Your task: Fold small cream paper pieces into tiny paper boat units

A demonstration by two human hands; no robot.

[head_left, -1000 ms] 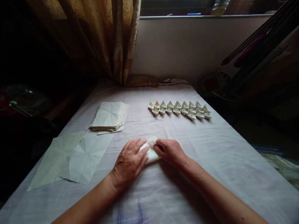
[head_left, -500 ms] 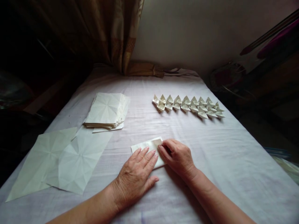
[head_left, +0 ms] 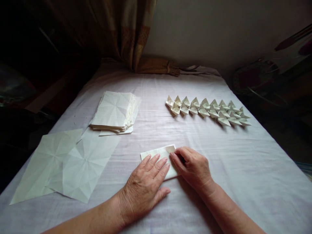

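Note:
A folded sheet of white paper (head_left: 156, 151) lies on the cloth-covered surface in front of me. My left hand (head_left: 145, 187) rests flat across it, fingers stretched out and thumb apart on the cloth. At the paper's right edge, my right hand (head_left: 193, 165) is closed, with thumb and forefinger pinching a folded flap. The two hands hide much of the paper's lower part.
Creased open sheets (head_left: 85, 169) overlap at the left. Behind them stands a stack of creased paper (head_left: 112, 109). Rows of small pointed folded-paper pieces (head_left: 204, 109) sit at the back right. A brown curtain (head_left: 136, 42) hangs at the far edge.
My view has turned slightly left, so most things appear farther right. Both hands stay at the folded paper, with little visible change in their grip.

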